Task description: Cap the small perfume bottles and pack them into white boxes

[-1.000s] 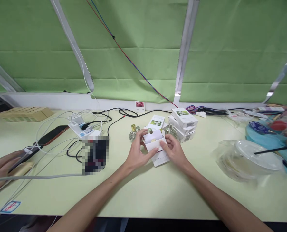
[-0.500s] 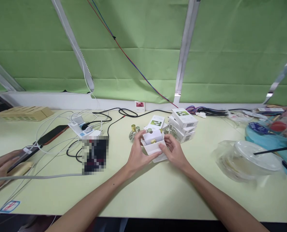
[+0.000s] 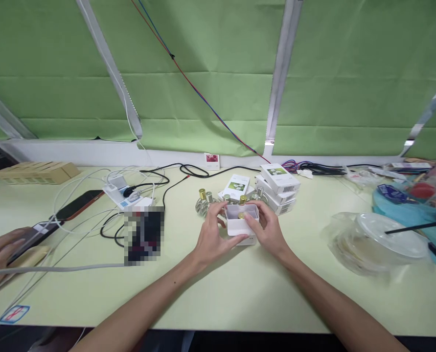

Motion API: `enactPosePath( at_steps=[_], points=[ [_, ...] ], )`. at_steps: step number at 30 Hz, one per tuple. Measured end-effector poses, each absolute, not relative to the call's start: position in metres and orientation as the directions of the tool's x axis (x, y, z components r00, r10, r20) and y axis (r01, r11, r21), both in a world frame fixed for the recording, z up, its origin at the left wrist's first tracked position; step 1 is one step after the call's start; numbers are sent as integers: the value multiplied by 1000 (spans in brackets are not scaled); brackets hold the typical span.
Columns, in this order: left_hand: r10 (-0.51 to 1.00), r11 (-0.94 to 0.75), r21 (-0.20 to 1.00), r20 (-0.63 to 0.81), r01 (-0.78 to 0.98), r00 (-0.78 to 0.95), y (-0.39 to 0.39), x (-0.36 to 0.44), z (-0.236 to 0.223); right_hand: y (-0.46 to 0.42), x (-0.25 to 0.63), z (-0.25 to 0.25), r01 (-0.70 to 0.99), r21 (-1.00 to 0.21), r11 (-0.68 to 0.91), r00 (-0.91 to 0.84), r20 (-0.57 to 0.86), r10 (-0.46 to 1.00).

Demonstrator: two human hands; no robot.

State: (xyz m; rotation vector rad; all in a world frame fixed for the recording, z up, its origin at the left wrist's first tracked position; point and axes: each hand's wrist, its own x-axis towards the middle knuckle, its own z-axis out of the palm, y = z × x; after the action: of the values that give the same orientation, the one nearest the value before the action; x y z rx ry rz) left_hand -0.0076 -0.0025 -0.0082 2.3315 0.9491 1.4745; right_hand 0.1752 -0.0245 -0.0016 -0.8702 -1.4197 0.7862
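Two hands are positioned at an open white box (image 3: 242,226), located at the middle of the table (image 3: 203,298). The box is grasped at its left side by the fingers of the left hand (image 3: 212,239) and at its right side by those of the right hand (image 3: 269,230). A gold cap (image 3: 241,215) is seated inside, near the right thumb. Capped glass bottles (image 3: 203,205) and stacked white boxes (image 3: 279,178) are placed behind.
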Motion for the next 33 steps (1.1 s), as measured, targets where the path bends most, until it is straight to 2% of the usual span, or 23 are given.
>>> enactPosePath(
  at_steps=[6,14,24,28,33],
  points=[
    [606,-779,491,750,390,266,-5,-7,-8,-25,172,0,131,-848,513,119,527,841],
    [627,-774,552,737,310,253,-5,-7,-6,-26,174,4,174,-826,535,377,558,739],
    [591,-799,500,754,332,285,-5,-7,-2,-27,175,3,240,-712,660,306,701,645],
    [598,-793,494,742,356,304,-7,-7,1,-28,176,4,296,-723,624,255,690,677],
    [621,-775,493,711,395,331,-10,-6,4,-27,176,7,301,-760,576,273,647,712]
  ],
)
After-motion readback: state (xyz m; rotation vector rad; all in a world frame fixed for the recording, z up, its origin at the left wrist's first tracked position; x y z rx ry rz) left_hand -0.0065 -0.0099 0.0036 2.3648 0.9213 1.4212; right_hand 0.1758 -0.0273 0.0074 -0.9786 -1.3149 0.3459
